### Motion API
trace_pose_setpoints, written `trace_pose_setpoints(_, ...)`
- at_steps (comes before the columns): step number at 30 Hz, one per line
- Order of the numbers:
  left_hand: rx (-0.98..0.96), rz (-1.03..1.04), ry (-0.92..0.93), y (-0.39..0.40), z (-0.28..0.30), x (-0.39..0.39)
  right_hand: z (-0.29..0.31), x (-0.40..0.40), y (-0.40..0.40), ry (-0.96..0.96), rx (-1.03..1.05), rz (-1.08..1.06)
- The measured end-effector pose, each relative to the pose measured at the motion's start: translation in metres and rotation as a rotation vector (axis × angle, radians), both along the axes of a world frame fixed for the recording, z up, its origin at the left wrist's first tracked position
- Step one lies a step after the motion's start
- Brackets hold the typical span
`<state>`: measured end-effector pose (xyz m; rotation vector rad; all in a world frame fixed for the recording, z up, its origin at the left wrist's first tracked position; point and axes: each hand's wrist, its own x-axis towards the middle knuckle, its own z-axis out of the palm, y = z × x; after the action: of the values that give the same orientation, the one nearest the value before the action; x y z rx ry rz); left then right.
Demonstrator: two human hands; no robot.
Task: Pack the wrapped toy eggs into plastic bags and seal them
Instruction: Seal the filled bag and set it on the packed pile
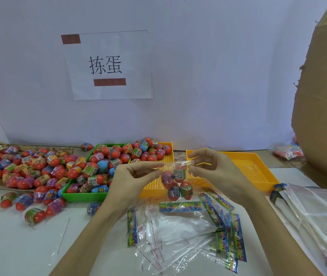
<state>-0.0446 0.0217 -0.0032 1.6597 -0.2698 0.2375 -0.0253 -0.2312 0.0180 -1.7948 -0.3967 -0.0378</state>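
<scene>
Left hand (132, 176) and right hand (214, 168) pinch top edge of clear bag (175, 176), held mid-air above yellow tray (154, 188); four wrapped eggs (173, 193) inside. Empty bags (180, 232) on surface at 6 o'clock. Loose egg pile (39, 170) at 9, green tray (83, 196) alongside.

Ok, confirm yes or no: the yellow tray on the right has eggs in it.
No, the right yellow tray shows only its bare perforated floor; the eggs lie heaped in the trays to the left.
</scene>
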Motion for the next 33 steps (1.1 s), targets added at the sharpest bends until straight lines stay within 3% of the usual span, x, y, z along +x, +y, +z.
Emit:
trace_pose_setpoints(15,-0.126,-0.084,0.066,-0.0016,0.0011,-0.0002,0.0,0.0005,0.0002,0.041,-0.054,0.034)
trace_pose_setpoints(25,-0.126,-0.018,0.066,0.0004,-0.0036,0.0033,0.0006,-0.0025,0.0008,0.093,-0.136,0.099)
trace_pose_setpoints(29,-0.108,-0.023,0.069,-0.0012,-0.0013,0.0038,0.0038,-0.0032,-0.004,0.086,-0.094,0.11)
trace_pose_setpoints(33,-0.223,-0.124,0.117,0.0009,-0.001,0.0031,0.0048,-0.0044,-0.0013,0.089,-0.003,0.13)
